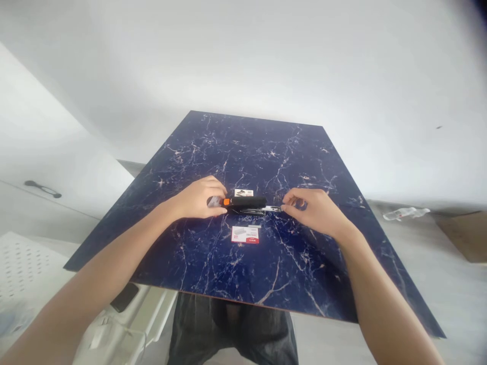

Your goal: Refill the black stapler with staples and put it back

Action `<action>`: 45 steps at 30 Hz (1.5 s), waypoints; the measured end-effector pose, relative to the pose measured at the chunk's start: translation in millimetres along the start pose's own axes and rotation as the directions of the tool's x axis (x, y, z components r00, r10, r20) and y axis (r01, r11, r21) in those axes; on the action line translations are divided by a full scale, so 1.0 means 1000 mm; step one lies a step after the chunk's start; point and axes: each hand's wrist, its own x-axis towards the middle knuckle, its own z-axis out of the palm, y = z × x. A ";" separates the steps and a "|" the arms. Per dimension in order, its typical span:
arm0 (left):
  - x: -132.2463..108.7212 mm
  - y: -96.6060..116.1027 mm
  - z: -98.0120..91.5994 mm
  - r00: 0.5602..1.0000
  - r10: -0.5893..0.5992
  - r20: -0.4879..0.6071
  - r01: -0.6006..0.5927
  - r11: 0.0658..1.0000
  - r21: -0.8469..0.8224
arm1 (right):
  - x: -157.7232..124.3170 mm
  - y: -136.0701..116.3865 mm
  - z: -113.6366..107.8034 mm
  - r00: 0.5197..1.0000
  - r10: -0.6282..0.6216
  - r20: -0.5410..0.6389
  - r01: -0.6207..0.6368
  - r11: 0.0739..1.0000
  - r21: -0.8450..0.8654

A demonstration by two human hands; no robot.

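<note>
A black stapler (247,202) with an orange part lies lengthwise across the middle of the dark blue marbled table (251,157). My left hand (201,197) is closed around its left end, thumb in front and fingers behind. From the right end of the stapler juts a thin silver metal tray (272,208). My right hand (314,207) pinches the tip of this tray between thumb and fingers. Nearer to me lies a small white and red staple box (245,234), with a short pale strip, perhaps staples, by its far edge. Behind the stapler is a printed white card or box (244,192).
The table stands near a white wall (266,61). On the floor to the right are a clear plastic bottle (405,213) and a brown cardboard box (466,235). At lower left are a white perforated surface (26,261) and a dark flat object (125,297) below the table edge.
</note>
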 end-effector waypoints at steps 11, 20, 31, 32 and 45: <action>-0.002 -0.007 0.005 0.952 0.072 -0.296 -0.109 0.988 -0.108 | 0.002 -0.039 0.038 0.942 -0.203 0.266 0.200 0.979 0.040; -0.006 -0.012 0.002 0.950 -0.011 -0.311 -0.020 0.995 -0.097 | -0.002 -0.035 0.047 0.958 -0.183 0.219 0.201 0.978 -0.059; -0.004 -0.012 0.006 0.962 0.017 -0.272 -0.014 1.000 0.013 | -0.001 -0.031 0.018 0.970 -0.137 0.199 0.043 0.910 0.413; -0.004 -0.012 0.006 0.961 0.017 -0.275 -0.013 1.000 0.015 | -0.001 -0.028 0.015 0.976 -0.090 0.197 -0.015 0.879 0.477; -0.003 -0.011 0.007 0.956 0.018 -0.293 -0.001 0.998 0.059 | 0.010 0.001 0.027 0.926 0.371 0.071 -0.237 0.423 0.875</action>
